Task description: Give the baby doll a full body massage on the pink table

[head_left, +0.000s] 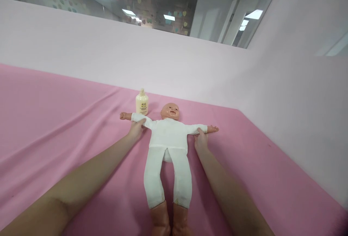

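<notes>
A baby doll in a white bodysuit and white leggings lies on its back on a pink sheet, arms spread wide, head away from me. My left hand grips the doll's sleeved arm on the left side. On the other side, my right hand pinches the sleeve of the doll's other arm near the wrist. The doll's bare feet point toward me at the bottom edge.
A cream lotion bottle stands upright just behind the doll's left-side arm, beside its head. A pale pink wall runs along the back and the right side of the sheet. Wrinkles cross the sheet on the left.
</notes>
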`<state>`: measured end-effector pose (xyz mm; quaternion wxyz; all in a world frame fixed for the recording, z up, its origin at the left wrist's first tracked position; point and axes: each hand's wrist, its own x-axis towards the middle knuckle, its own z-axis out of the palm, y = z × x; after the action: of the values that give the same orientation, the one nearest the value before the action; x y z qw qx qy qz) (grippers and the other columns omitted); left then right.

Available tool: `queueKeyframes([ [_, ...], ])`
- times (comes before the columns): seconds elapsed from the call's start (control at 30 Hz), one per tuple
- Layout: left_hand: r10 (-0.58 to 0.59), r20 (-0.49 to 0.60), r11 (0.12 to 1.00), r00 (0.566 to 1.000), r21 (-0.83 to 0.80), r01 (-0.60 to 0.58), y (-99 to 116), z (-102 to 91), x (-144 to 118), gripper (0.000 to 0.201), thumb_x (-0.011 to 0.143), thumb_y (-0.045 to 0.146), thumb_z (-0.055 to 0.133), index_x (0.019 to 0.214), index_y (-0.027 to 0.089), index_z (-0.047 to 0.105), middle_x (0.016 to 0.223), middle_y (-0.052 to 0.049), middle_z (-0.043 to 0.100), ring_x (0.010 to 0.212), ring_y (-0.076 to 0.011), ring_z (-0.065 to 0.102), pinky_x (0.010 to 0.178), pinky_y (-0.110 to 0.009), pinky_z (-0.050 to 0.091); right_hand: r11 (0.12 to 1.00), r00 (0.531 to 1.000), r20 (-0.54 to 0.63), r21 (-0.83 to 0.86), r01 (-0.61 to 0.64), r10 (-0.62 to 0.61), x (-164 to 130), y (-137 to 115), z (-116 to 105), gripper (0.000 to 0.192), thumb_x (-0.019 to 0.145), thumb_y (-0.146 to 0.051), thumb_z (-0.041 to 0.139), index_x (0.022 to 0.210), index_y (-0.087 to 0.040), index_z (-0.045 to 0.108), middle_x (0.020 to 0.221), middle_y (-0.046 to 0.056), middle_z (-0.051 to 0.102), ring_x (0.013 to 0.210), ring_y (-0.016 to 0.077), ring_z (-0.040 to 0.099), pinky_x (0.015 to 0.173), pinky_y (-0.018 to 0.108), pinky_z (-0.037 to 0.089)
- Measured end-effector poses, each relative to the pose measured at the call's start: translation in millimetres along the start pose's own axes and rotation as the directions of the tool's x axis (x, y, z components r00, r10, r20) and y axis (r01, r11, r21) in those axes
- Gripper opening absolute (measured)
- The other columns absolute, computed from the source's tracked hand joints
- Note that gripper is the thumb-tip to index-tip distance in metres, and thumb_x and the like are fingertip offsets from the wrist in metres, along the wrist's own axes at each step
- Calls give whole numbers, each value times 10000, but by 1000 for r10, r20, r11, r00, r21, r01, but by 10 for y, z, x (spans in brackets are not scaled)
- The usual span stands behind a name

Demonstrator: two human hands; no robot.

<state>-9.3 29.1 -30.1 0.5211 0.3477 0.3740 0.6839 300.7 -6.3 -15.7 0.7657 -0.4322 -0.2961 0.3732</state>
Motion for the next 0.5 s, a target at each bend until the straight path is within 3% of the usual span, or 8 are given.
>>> queueKeyframes([
  [0.23,-15,1,999,1000,-51,15,0,-10,11,450,738,265,743,1167,229,611,1205,-96,708,1213,-292,643,1007,-439,568,989,992,-16,86,-123,124,69,-34,-121,943,766,-185,622,1559,-374,148,1537,74,499,1349,192,581,1057,390,572],
  [0.5,0,-61,1000,998,-26,-2,-6,-2,62,544,805,632,623,1195,257,568,1292,-118,661,1332,-333,551,1010,-473,561,966,969,-74,122,-227,237,192,9,-348,640,803,-222,578,1415,-326,420,1479,75,562,1353,190,578,1087,399,554],
])
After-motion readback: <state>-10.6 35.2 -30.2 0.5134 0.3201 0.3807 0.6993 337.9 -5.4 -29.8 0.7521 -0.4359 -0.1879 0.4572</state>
